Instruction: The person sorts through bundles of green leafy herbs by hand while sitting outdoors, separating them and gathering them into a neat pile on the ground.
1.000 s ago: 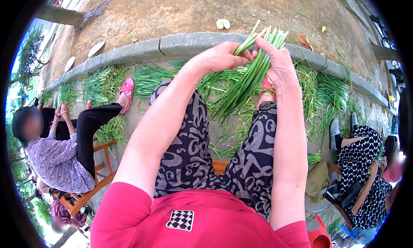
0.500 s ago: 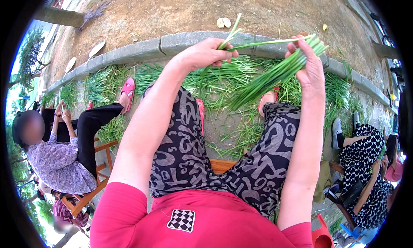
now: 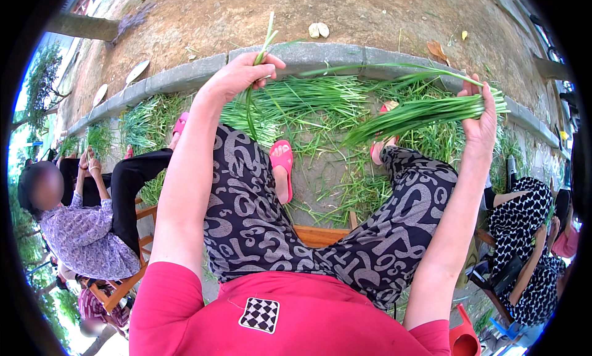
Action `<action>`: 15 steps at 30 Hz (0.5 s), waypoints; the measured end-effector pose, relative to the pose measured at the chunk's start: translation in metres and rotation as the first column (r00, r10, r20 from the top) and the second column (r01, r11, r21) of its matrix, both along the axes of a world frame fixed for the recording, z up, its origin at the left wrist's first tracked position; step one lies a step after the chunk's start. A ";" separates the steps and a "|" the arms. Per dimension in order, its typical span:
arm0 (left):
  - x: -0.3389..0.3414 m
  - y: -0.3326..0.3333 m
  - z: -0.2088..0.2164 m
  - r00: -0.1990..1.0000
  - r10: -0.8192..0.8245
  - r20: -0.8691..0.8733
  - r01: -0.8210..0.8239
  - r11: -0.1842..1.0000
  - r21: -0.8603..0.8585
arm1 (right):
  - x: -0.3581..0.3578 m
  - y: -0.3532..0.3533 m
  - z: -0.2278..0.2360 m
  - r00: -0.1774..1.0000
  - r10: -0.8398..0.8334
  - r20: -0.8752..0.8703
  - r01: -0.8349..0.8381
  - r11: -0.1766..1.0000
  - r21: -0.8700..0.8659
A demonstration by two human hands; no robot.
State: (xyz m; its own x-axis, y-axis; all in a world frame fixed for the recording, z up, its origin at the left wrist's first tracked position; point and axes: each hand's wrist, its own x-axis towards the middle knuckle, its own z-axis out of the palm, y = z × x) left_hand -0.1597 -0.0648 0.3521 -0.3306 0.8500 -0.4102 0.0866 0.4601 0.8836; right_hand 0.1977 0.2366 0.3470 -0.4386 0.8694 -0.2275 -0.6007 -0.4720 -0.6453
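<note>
My left hand [image 3: 243,78] is closed on a few chive stalks [image 3: 269,38], their pale ends pointing up and their green leaves hanging below the fist. Over on the right, my right hand [image 3: 482,116] grips a thick bunch of chives [image 3: 407,116], cut pale ends to the right and long leaves trailing left. One separate stalk [image 3: 425,67] leaves the right fingers and arches left through the gap between my hands. Beneath, a wide layer of loose chives [image 3: 314,100] covers the ground along the kerb.
A grey stone kerb [image 3: 324,57] curves across, with bare soil [image 3: 364,16] beyond. Scattered green scraps lie around my pink sandals [image 3: 282,158]. One person [image 3: 92,232] sits at the left, another in a patterned dress [image 3: 524,232] at the right. A red stool [image 3: 464,339] stands near my right elbow.
My hands have moved apart, the left one leftward and the right one rightward with its bunch. The stalk stretched between them has left the left hand. My knees have spread wider.
</note>
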 end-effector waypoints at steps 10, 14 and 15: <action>0.024 0.028 0.008 0.996 -0.064 0.059 0.059 0.995 0.077 | -0.042 -0.039 0.018 0.967 0.169 0.190 -0.190 0.977 0.099; 0.042 0.048 0.009 0.992 -0.117 0.048 0.112 0.989 0.099 | -0.083 -0.077 0.031 0.905 0.256 0.341 -0.330 0.927 0.180; 0.046 0.054 0.009 0.990 -0.132 0.051 0.126 0.987 0.105 | -0.091 -0.079 0.024 0.892 0.308 0.332 -0.386 0.900 0.202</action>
State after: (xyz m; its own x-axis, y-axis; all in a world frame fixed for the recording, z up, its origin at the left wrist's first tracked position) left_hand -0.1136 -0.0106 0.3615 -0.1941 0.9219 -0.3353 0.0873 0.3567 0.9301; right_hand 0.1066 0.1579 0.3712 -0.6727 0.7178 -0.1794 -0.2005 -0.4102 -0.8897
